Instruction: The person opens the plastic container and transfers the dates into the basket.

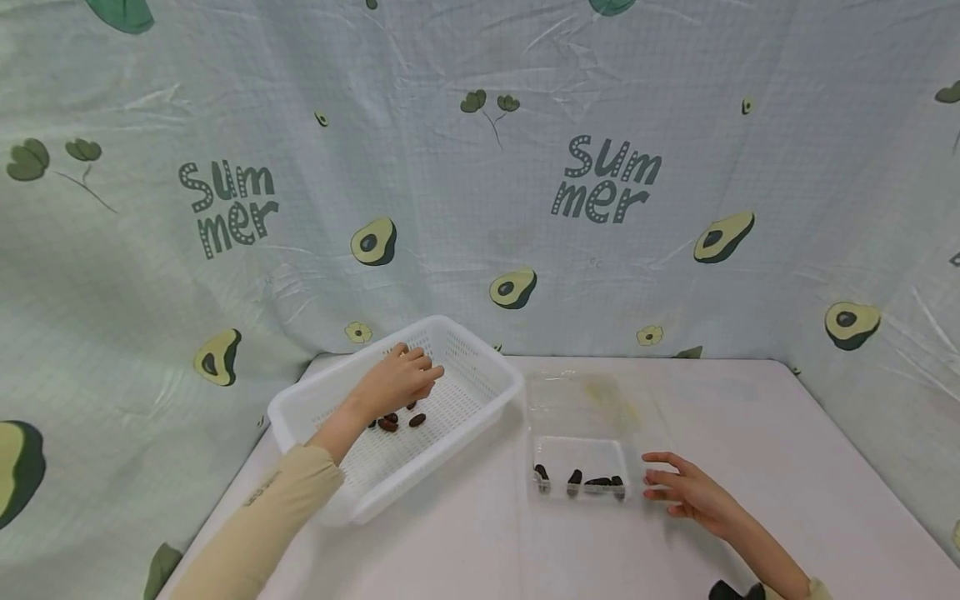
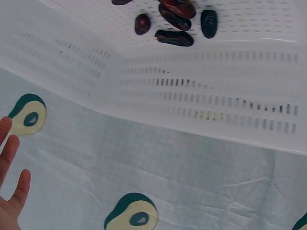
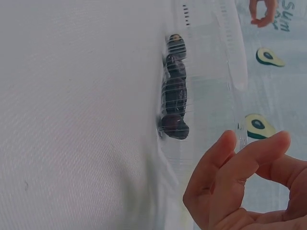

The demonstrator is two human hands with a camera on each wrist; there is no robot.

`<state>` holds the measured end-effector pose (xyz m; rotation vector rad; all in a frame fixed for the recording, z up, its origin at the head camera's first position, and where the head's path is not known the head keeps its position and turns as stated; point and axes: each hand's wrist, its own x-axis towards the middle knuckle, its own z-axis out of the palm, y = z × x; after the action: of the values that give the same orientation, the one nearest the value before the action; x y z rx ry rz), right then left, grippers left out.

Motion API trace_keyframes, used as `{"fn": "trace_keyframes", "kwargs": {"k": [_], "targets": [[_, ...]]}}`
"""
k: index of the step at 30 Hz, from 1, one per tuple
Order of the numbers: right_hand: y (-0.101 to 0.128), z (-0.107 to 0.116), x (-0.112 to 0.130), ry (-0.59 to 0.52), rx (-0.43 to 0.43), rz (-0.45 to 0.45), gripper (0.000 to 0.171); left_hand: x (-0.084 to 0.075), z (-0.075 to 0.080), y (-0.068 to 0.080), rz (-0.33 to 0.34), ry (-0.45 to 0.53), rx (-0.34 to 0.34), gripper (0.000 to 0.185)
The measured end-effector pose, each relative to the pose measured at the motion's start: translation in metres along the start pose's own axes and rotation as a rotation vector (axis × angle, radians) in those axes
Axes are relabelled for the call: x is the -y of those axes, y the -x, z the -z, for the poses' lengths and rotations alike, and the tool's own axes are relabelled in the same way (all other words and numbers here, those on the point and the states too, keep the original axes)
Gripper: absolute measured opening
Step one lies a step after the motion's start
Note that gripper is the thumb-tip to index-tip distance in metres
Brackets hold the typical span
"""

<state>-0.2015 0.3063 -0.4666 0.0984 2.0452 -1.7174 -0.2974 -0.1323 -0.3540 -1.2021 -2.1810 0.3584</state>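
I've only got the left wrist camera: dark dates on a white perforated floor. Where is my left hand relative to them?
Observer: The left hand is inside the white basket, just above the loose dates.
Operator: And the right hand?
Observer: The right hand lies on the table at the right edge of a clear container, holding nothing.
Operator: Anything in that container?
Observer: A short row of dates along its near wall.
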Motion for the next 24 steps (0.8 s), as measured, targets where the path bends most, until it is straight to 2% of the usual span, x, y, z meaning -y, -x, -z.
{"fn": "trace_keyframes", "kwargs": {"k": [6, 14, 24], "targets": [[-0.003, 0.0, -0.001, 0.015, -0.023, 0.001, 0.06, -0.022, 0.009, -0.023, -0.058, 0.034, -0.007, 0.006], [-0.006, -0.001, -0.001, 0.033, -0.043, 0.01, 0.059, -0.059, 0.017, -0.061, -0.147, 0.049, -0.073, 0.008], [-0.005, -0.002, -0.001, 0.023, -0.043, 0.022, 0.057, -0.111, 0.01, -0.103, -0.226, 0.057, -0.088, 0.01]]}}
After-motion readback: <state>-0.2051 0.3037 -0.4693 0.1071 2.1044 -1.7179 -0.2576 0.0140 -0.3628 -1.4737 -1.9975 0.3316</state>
